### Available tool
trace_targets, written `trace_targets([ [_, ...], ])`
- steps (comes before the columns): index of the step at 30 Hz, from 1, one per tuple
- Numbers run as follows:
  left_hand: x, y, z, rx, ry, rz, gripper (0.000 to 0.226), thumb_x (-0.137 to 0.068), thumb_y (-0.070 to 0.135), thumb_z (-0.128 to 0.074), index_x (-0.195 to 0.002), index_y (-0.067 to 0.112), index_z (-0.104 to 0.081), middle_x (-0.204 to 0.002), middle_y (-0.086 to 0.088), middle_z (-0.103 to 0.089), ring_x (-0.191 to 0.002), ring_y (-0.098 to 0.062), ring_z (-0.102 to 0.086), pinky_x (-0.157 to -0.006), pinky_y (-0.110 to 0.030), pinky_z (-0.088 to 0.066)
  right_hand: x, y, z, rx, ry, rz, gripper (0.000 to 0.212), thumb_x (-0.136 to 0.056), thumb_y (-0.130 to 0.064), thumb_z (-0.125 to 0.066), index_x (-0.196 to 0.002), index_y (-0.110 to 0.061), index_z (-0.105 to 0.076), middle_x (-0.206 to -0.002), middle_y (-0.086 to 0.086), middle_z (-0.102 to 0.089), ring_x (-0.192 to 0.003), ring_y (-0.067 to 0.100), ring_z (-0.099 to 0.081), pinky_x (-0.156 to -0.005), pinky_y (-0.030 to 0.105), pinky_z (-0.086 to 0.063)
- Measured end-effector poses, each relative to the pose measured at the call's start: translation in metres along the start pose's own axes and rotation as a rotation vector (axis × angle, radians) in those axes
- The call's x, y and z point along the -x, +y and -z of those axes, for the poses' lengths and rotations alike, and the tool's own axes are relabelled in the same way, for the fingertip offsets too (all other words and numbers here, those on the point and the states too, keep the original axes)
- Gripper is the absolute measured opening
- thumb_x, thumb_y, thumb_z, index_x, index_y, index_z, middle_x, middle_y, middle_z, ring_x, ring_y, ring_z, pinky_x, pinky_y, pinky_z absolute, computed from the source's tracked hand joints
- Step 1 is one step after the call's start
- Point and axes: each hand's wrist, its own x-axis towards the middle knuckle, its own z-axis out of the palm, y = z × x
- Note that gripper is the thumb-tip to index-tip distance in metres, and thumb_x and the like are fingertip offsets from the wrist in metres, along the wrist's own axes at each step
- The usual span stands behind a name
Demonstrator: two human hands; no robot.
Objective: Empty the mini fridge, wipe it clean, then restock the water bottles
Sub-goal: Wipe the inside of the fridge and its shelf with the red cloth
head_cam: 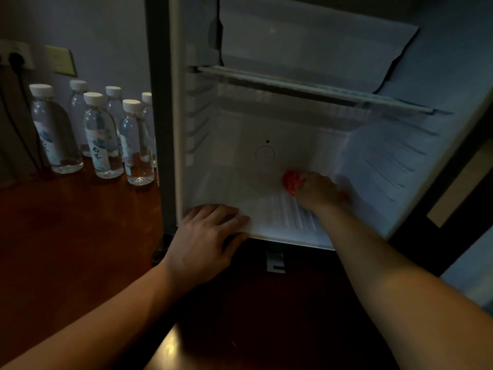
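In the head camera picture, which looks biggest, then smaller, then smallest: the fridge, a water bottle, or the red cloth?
1. Mini fridge, by far the largest.
2. Front water bottle.
3. Red cloth, smallest, though the right hand hides part of it.

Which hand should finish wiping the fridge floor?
Right. The right hand is already inside, gripping the red cloth on the fridge floor. The left hand lies flat on the front edge, bracing.

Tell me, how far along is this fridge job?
Emptying looks done: the water bottles stand outside, left of the fridge. Wiping is in hand: the right hand presses a red cloth on the fridge floor while the left hand rests on its front edge. Restocking remains.
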Motion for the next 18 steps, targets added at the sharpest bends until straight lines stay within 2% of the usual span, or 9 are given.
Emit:
trace_targets([
  [2,0.000,-0.001,-0.001,-0.006,0.000,-0.002,0.043,-0.098,0.053,-0.038,-0.127,0.034,-0.063,-0.127,0.007,-0.062,-0.119,-0.018,-0.057,-0.102,-0.041,-0.041,-0.009,0.001,-0.002,-0.008,0.002,0.026,0.039,-0.097,-0.044,-0.044,-0.124,-0.021,-0.062,-0.125,0.018,-0.062,-0.113,0.038,-0.058,-0.097,0.042,-0.046],
  [5,0.000,0.001,0.000,-0.011,-0.002,-0.003,0.044,-0.098,0.054,-0.036,-0.127,0.034,-0.063,-0.127,0.006,-0.062,-0.119,-0.018,-0.057,-0.101,-0.042,-0.042,-0.018,0.001,0.000,-0.037,-0.011,0.035,0.050,-0.095,-0.056,-0.048,-0.127,-0.021,-0.061,-0.128,0.018,-0.060,-0.116,0.038,-0.057,-0.097,0.040,-0.044],
  [8,-0.001,0.000,0.001,-0.004,-0.025,0.007,0.046,-0.098,0.055,-0.033,-0.129,0.035,-0.061,-0.129,0.006,-0.061,-0.121,-0.019,-0.056,-0.101,-0.042,-0.041,-0.021,0.004,0.002,-0.054,-0.038,0.044,0.049,-0.095,-0.054,-0.051,-0.129,-0.020,-0.060,-0.131,0.016,-0.059,-0.117,0.036,-0.057,-0.097,0.038,-0.045],
  [14,-0.001,0.001,0.002,-0.010,-0.033,0.007,0.044,-0.097,0.056,-0.036,-0.128,0.036,-0.061,-0.130,0.007,-0.061,-0.122,-0.018,-0.055,-0.102,-0.042,-0.041,-0.008,0.004,-0.004,-0.028,-0.019,0.032,0.057,-0.093,-0.068,-0.034,-0.130,-0.030,-0.057,-0.131,0.012,-0.060,-0.117,0.035,-0.057,-0.103,0.045,-0.042],
  [18,0.000,0.001,0.003,-0.009,-0.019,0.016,0.043,-0.097,0.055,-0.039,-0.128,0.036,-0.061,-0.129,0.007,-0.061,-0.121,-0.018,-0.056,-0.102,-0.042,-0.042,0.011,0.002,-0.004,0.025,-0.002,0.001,0.061,-0.093,-0.069,-0.021,-0.127,-0.032,-0.056,-0.130,0.011,-0.060,-0.117,0.035,-0.056,-0.104,0.049,-0.038],
])
